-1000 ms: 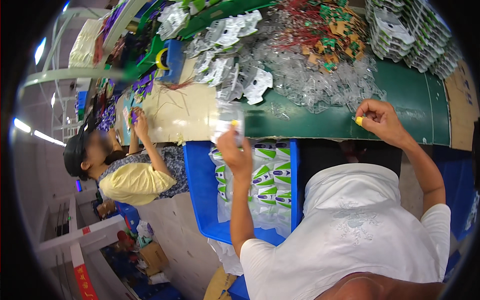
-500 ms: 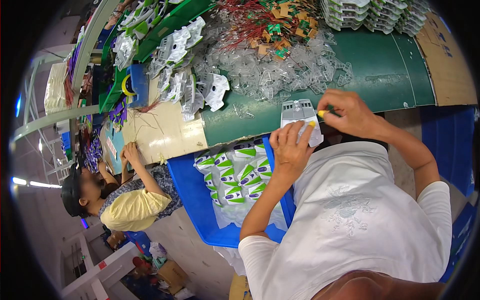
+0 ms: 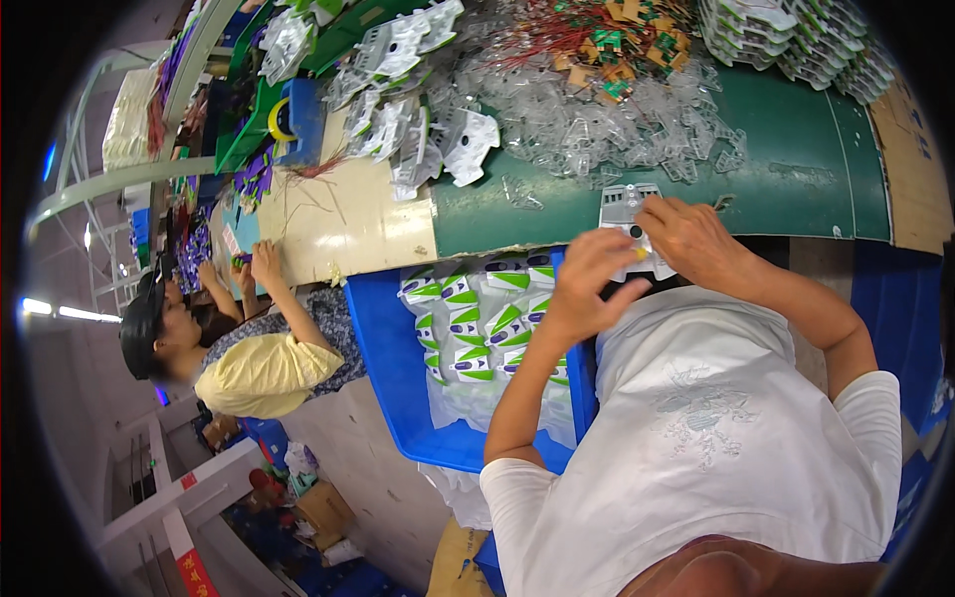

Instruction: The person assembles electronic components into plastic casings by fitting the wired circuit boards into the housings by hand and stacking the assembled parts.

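Observation:
A white and grey plastic housing (image 3: 619, 204) with a dark round spot lies at the near edge of the green table. My right hand (image 3: 701, 244) is curled over its right side, fingers bent and closed against it; the fingertips are partly hidden. At its lower left is my left hand (image 3: 587, 289), with fingers spread and thumb stretched out. A yellow cover shows on one left fingertip, close to the housing. Whether that fingertip touches it I cannot tell.
Clear plastic pieces (image 3: 617, 134) are heaped beyond my hands, with red wires and small circuit boards (image 3: 612, 60) behind. White shells (image 3: 468, 144) lie left, stacked ones (image 3: 751, 30) far right. A blue bin (image 3: 398, 423) holds green-white parts. A co-worker (image 3: 269, 378) is at left.
My right hand has moved in from beside the housing onto its right side. My left fingers have lifted and spread. The whole view has shifted slightly.

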`<state>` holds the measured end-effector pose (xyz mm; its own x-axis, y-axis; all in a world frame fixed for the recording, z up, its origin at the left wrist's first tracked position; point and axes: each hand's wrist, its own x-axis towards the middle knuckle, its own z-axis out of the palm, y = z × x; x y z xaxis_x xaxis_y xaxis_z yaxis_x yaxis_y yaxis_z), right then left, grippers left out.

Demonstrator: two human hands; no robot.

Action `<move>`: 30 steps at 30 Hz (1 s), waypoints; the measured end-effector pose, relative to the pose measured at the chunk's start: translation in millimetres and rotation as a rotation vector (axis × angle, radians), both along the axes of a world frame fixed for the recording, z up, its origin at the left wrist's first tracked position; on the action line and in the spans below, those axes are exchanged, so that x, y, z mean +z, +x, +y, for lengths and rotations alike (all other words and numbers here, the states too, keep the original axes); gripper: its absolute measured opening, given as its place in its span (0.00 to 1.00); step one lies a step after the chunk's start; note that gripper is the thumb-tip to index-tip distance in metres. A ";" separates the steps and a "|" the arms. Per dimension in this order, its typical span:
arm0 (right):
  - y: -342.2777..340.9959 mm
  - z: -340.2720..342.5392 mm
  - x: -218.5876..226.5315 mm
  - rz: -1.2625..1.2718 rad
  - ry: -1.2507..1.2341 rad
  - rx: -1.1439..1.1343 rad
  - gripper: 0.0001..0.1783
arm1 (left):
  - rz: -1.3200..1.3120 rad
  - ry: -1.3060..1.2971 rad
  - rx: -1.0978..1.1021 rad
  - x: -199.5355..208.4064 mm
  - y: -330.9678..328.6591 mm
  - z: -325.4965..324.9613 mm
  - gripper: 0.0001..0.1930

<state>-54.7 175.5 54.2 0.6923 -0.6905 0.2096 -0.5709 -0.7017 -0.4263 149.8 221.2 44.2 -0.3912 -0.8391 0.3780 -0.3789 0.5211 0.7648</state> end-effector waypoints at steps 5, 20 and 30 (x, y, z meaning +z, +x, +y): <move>-0.9 2.0 3.5 0.089 0.039 -0.005 0.22 | -0.371 -0.182 0.798 -14.9 46.4 -37.0 0.17; -26.8 -0.1 17.3 0.035 0.023 0.021 0.12 | -0.534 -0.177 0.813 -17.0 41.0 -34.4 0.22; -33.3 -6.6 13.0 0.024 0.053 0.053 0.12 | -0.498 -0.299 0.493 -28.8 35.0 -1.2 0.18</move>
<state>-88.1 168.9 67.2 0.7324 -0.6626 0.1569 -0.5440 -0.7080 -0.4504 184.7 220.0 15.4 -0.1817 -0.8505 0.4936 -0.8846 0.3606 0.2957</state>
